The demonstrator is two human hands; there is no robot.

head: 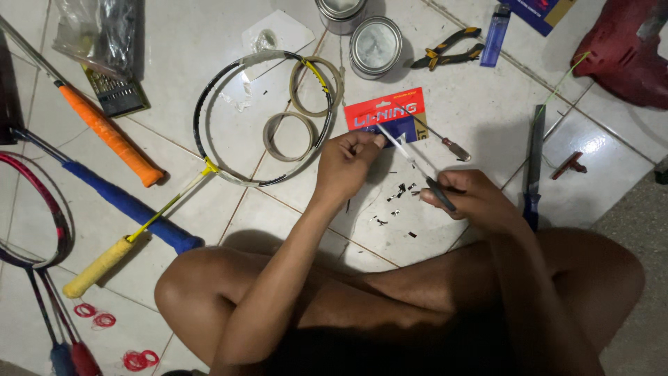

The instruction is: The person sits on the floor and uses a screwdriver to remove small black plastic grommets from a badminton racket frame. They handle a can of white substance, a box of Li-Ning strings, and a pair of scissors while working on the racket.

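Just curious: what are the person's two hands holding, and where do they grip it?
The right hand grips a thin awl-like tool by its dark handle; the left hand pinches something at its tip, too small to tell.

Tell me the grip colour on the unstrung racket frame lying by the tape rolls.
Yellow grip, seen in the head view.

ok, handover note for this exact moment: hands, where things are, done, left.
Left hand: pinching the far end of a thin white strip, fingers shut on it.
Right hand: gripping a slim dark-handled tool whose tip meets the strip.
Both hands work above the tile floor, over a scatter of small black bits.
The unstrung racket frame with yellow grip lies to the left, two tape rolls inside its hoop; a red packet and an awl lie just beyond the hands, pliers further off.
Done: frame is bare of string. Left: frame unstrung; what the strip is for cannot be told.
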